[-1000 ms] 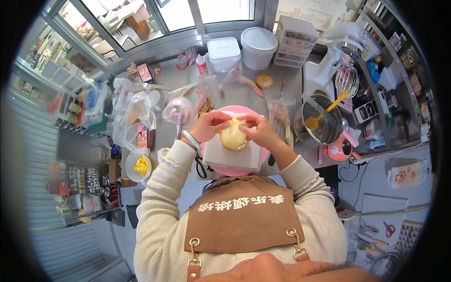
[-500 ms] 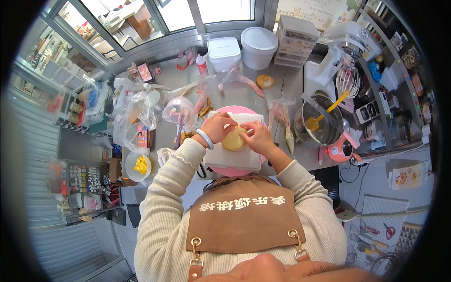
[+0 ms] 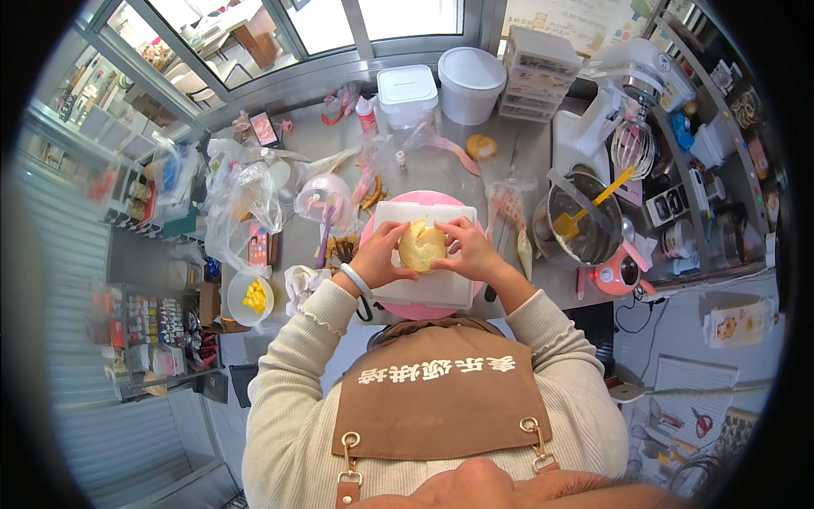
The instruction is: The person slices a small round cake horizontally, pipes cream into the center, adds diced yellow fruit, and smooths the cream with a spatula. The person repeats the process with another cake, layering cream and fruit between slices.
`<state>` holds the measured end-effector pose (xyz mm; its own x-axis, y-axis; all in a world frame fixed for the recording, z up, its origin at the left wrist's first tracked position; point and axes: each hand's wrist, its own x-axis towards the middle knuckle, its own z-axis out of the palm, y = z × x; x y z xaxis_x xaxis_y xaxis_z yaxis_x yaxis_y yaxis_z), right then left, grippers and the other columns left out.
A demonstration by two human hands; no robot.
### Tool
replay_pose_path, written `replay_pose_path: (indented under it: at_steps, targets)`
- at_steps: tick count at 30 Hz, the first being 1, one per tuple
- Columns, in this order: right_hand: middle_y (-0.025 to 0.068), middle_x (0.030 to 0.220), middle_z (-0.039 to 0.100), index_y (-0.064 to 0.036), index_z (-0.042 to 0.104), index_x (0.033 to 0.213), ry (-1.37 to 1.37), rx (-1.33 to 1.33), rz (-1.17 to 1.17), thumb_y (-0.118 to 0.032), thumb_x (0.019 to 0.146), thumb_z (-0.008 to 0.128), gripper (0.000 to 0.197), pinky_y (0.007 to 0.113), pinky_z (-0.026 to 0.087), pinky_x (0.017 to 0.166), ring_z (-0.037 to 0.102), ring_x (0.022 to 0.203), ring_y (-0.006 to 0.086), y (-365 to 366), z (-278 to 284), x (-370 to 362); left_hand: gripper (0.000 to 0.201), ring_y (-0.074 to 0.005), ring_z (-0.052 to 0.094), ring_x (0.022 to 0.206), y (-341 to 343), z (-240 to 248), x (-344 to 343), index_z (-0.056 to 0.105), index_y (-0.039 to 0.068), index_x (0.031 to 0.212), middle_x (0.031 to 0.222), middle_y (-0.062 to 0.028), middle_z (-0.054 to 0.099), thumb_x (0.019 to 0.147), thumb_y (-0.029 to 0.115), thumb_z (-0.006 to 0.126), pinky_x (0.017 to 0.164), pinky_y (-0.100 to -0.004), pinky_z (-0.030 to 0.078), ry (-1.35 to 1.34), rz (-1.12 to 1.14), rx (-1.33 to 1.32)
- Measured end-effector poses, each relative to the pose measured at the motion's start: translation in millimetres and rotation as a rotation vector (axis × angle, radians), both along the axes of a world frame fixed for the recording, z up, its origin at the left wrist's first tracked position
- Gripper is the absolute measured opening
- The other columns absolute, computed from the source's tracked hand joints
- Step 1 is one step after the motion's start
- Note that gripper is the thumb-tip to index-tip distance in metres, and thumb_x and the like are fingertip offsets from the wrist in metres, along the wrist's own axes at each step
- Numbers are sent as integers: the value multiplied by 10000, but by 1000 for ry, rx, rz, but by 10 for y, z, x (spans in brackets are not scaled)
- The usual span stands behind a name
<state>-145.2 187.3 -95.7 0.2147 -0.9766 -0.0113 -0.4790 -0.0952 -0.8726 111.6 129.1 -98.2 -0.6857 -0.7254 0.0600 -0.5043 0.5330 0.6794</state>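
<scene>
A round, pale yellow parcel that looks like a folded crepe sits between my hands over a white rectangular board. The board lies on a round pink stand. My left hand, with a pale bangle at the wrist, curves round the parcel's left side, fingertips at its upper edge and thumb near the bottom. From the right, my right hand cups it the same way. Creases show on top of the parcel; its underside is hidden.
A bowl of yellow fruit chunks stands at the left, below crumpled plastic bags. At the right are a filled piping bag, a steel mixing bowl with a yellow spatula, and a stand mixer. White tubs line the back.
Both hands have gone from pinching the parcel's far edge to cupping its two sides. The parcel now shows a creased, rounder top.
</scene>
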Motion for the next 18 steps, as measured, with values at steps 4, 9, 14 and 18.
replay_pose_path:
  at_steps: [4, 9, 14, 18]
  targets:
    - [123, 1237, 553, -28, 653, 1329, -28, 5, 2, -116, 879, 804, 483, 327, 584, 877, 661, 949, 204, -56, -48, 25, 1008, -218, 611, 1034, -62, -49, -70, 500, 79, 1488, 1336, -103, 552, 629, 260, 994, 790, -322, 568, 29, -11, 56]
    - [110, 1115, 618, -42, 712, 1151, -5, -51, -4, -94, 889, 772, 274, 347, 575, 828, 675, 894, 230, -183, -137, 32, 955, -222, 594, 1010, -83, 1, -99, 517, 120, 1447, 1283, -77, 584, 627, 234, 993, 800, -336, 550, 52, -22, 125]
    - [109, 1040, 645, -44, 734, 1073, 21, -134, 31, -94, 879, 772, 204, 354, 575, 797, 688, 853, 240, -269, -124, 27, 922, -223, 588, 1002, -84, -19, -117, 527, 148, 1437, 1240, -79, 602, 640, 219, 985, 797, -336, 538, 85, -1, 106]
    - [121, 1096, 656, -58, 731, 1143, 72, -130, 41, -104, 874, 782, 278, 357, 583, 813, 705, 869, 242, -305, -84, -54, 878, -223, 588, 1004, -94, -72, -101, 552, 172, 1418, 1206, -74, 619, 651, 210, 978, 796, -336, 525, 92, -1, 81]
